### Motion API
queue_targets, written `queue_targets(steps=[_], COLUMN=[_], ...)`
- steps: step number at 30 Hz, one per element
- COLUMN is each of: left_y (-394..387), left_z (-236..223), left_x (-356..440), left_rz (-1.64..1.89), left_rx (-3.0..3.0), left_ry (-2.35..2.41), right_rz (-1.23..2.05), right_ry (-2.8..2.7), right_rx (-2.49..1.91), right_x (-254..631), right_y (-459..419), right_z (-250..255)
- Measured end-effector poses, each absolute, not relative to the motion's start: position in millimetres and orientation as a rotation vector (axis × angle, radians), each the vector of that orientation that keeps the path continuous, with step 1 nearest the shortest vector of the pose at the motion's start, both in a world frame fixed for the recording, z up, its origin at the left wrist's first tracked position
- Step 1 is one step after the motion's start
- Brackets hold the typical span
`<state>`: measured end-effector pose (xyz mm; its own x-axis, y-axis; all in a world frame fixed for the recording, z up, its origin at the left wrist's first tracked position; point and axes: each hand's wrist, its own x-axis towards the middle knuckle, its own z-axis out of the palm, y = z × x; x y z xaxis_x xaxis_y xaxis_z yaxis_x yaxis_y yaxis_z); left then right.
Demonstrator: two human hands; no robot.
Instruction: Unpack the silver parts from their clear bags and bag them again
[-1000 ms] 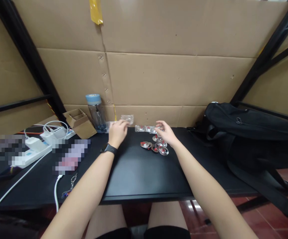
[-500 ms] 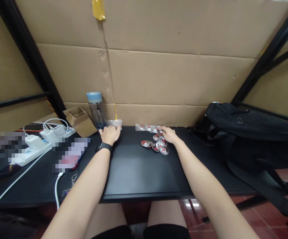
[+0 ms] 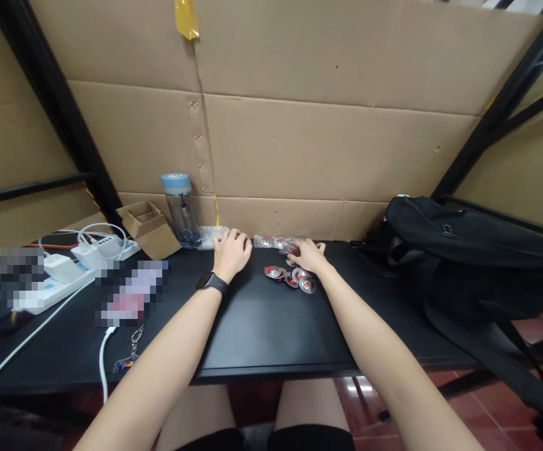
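Observation:
Several small silver metal discs with red parts (image 3: 294, 277) lie in a loose cluster on the black table (image 3: 262, 326). A row of clear-wrapped discs (image 3: 268, 241) sits behind them against the cardboard wall. My right hand (image 3: 307, 255) rests on top of the cluster, fingertips curled and pinching one disc (image 3: 289, 250). My left hand (image 3: 232, 252), a black watch (image 3: 212, 283) on its wrist, lies flat on the table with fingers apart and holds nothing. Clear plastic bags (image 3: 212, 235) lie just left of its fingertips.
A water bottle with a blue lid (image 3: 181, 210) and a small open cardboard box (image 3: 149, 228) stand at the back left. A white power strip with chargers and cables (image 3: 71, 266) lies far left. A black backpack (image 3: 468, 250) fills the right side.
My left hand set a clear bag down by the bottle, then slid right and flattened on the table. My right hand dropped from mid-air onto the discs and shifted slightly left.

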<state>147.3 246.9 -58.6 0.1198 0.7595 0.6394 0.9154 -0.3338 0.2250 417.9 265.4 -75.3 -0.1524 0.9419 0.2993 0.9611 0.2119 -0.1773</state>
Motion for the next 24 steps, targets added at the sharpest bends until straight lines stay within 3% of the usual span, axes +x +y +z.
queue_targets(steps=[8, 12, 18, 24], left_y=[238.8, 233.6, 231.2, 236.4], left_z=[-59.4, -60.2, -63.6, -71.7], left_x=[160.4, 167.6, 176.5, 172.7], left_rz=[-1.051, -1.072, -1.382, -1.195], left_rx=[-2.459, -2.645, -2.816, -2.975], left_ry=[-1.444, -1.331, -1.281, -1.256], right_rz=[-0.15, 0.048, 0.255, 0.405], right_ry=[-2.062, -1.974, -2.02, -1.904], right_rx=[-1.667, -1.3, -1.03, -1.029], right_x=[414.5, 416.1, 407.9, 411.2], right_y=[262.4, 257.8, 238.2, 230.3], right_z=[-68.2, -59.2, -38.8, -32.4])
